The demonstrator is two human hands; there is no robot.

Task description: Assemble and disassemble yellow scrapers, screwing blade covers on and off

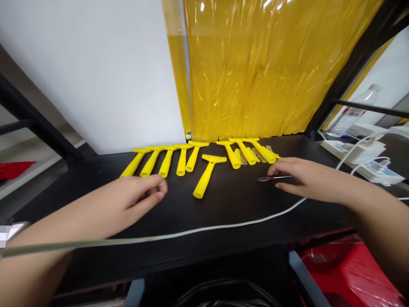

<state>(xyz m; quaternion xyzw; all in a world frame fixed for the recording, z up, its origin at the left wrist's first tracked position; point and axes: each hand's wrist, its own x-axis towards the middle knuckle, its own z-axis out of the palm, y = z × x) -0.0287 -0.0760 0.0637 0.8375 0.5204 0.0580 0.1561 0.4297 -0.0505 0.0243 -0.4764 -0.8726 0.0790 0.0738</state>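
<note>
My left hand (pixel 140 198) is over the left of the black shelf, fingers curled and thumb close to the forefinger; whatever it may hold is hidden. My right hand (pixel 300 177) has thumb and fingers apart around a small screwdriver (pixel 264 179), which lies on the shelf with its shaft partly under the hand. Between the hands lies a single yellow scraper handle (pixel 206 179) with a T-shaped head. Behind my left hand several more yellow scraper handles (pixel 166 163) lie in a row. A few others (pixel 247 153) lie near my right fingertips, with thin metal pieces (pixel 259 156) among them.
A white cable (pixel 223 227) runs across the shelf's front, passing over my left forearm. White power strips (pixel 361 155) with plugs and a plastic bottle (pixel 354 111) stand at right. Yellow plastic sheeting (pixel 255 68) and a white panel (pixel 111 76) are behind. Below right are red bins (pixel 364 268).
</note>
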